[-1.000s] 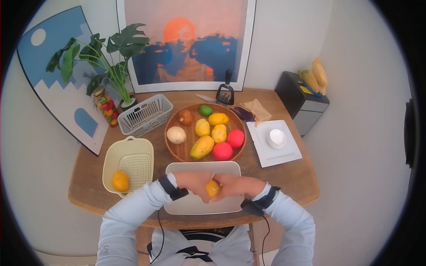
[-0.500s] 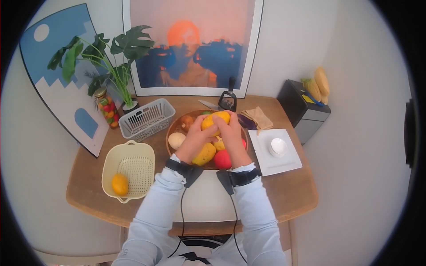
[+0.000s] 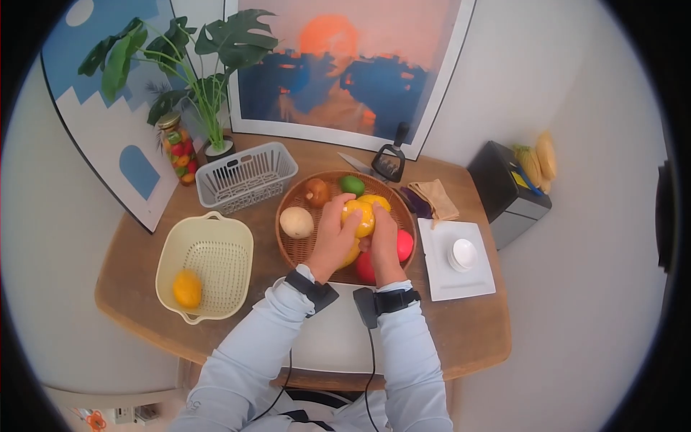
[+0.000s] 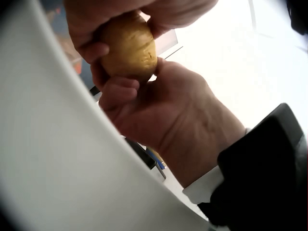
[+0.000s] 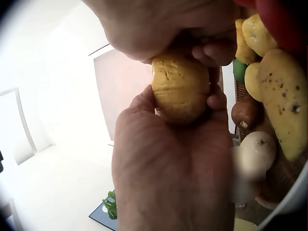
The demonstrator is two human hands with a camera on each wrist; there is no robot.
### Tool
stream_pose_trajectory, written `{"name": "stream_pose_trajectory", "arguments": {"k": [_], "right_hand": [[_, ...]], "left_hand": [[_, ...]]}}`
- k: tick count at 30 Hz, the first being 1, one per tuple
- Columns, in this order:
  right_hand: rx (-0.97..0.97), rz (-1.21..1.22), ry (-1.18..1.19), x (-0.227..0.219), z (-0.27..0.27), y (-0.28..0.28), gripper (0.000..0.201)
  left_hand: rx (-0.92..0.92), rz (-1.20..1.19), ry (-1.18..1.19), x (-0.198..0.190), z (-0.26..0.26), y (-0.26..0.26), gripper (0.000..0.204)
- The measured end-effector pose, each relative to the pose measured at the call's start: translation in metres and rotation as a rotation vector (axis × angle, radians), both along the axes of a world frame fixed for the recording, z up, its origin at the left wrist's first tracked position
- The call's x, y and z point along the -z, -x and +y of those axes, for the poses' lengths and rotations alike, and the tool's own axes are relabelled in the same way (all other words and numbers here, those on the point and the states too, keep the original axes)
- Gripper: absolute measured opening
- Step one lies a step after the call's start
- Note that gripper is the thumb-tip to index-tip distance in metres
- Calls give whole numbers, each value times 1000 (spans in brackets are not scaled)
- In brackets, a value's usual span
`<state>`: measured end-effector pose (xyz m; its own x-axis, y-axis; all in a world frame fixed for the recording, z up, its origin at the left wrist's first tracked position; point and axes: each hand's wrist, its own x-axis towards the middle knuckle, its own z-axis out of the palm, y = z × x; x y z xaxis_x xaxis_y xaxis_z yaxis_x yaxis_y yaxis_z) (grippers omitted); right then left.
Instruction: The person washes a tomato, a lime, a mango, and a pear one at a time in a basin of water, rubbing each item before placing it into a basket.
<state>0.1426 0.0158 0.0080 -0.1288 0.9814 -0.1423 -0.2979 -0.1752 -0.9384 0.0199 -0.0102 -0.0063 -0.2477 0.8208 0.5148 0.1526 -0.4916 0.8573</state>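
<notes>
Clamped with left hand and right hand together on one yellow potato-like vegetable, curled round from either side, and seen above the wicker basket. Best to share pressure evenly between both hands, to grip just firmly enough against slipping, being probably firm and smooth, to turn with small finger movements rather than from the wrists, and to work low over the basket to catch any drop. Taking directions from the held piece in the head view, count inside the basket: one green lime-like fruit at twelve, one brown onion at ten, one pale round vegetable at nine, two red tomato-like fruits at four and six. Add, from the right-wrist view, three rounded yellow vegetables and one long, spotted papaya-like fruit. Farther out, note one white tray at six, one cream colander holding one mango-like fruit at eight, one grey plastic basket at ten, one knife blade at twelve, one black-handled tool at one, one folded tan cloth beside one purple eggplant-like vegetable between two and three, and one square white plate bearing one white bowl toward four.
</notes>
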Motion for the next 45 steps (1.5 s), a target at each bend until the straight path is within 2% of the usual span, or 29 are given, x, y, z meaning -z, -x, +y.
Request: {"name": "stream_pose_trajectory", "arguments": {"k": [1, 4, 7, 10, 12, 13, 14, 16, 19, 22, 24, 26, 27, 29, 31, 34, 37, 40, 41, 43, 45], "right_hand": [[45, -81, -106, -1, -2, 0, 40], [385, -654, -905, -5, -13, 17, 38], [382, -904, -1183, -36, -36, 24, 38], [332, -802, -1010, -30, -40, 27, 35], [27, -426, -307, -28, -30, 13, 32], [13, -409, -265, -24, -26, 12, 31], [-1, -393, -222, -20, -21, 11, 29], [246, -688, -754, -11, -24, 22, 28], [386, -870, -1155, -30, -35, 32, 31], [155, -628, -615, -10, -24, 25, 37], [-56, -296, -111, -5, -10, 6, 38], [-50, -260, -125, 17, 7, 2, 41], [61, -394, -387, 41, 18, 6, 43], [216, -624, -738, 38, 9, 19, 45], [304, -823, -909, -14, -30, 32, 46], [167, -919, -709, -12, -30, 30, 45], [127, -687, -558, -5, -18, 18, 44], [266, -751, -792, -7, -22, 23, 45], [263, -862, -819, -11, -28, 26, 44], [257, -1083, -865, -26, -42, 34, 42], [214, -1102, -758, -21, -38, 32, 40]], "left_hand": [[-50, 46, -70, 0, 0, -2, 33], [122, -325, 215, -11, -4, 2, 32], [435, -682, 440, -13, -7, 21, 30], [203, -508, 400, -16, -8, 15, 27], [9, -243, 170, -15, -9, 9, 28], [-91, -114, 55, -15, -9, 8, 29], [-55, -182, 141, -15, -8, 8, 29], [18, -315, 314, -22, -10, 9, 29], [185, -590, 529, -26, -9, 19, 30], [-17, -269, 279, -22, -9, 12, 33], [-51, -235, 204, -17, -9, 10, 34], [-52, -264, 175, -14, -6, 8, 35], [-36, -311, 187, -13, -4, 6, 36], [25, -465, 292, -17, -4, 6, 39], [119, -676, 481, -30, -10, 11, 42], [203, -637, 287, -18, -6, 12, 45], [215, -620, 194, -16, -7, 6, 46], [164, -609, 121, -11, -4, -1, 45], [168, -685, 173, -9, -2, -1, 42], [175, -833, 283, -9, -1, 2, 37], [266, -801, 281, -7, -2, 9, 35]]}}
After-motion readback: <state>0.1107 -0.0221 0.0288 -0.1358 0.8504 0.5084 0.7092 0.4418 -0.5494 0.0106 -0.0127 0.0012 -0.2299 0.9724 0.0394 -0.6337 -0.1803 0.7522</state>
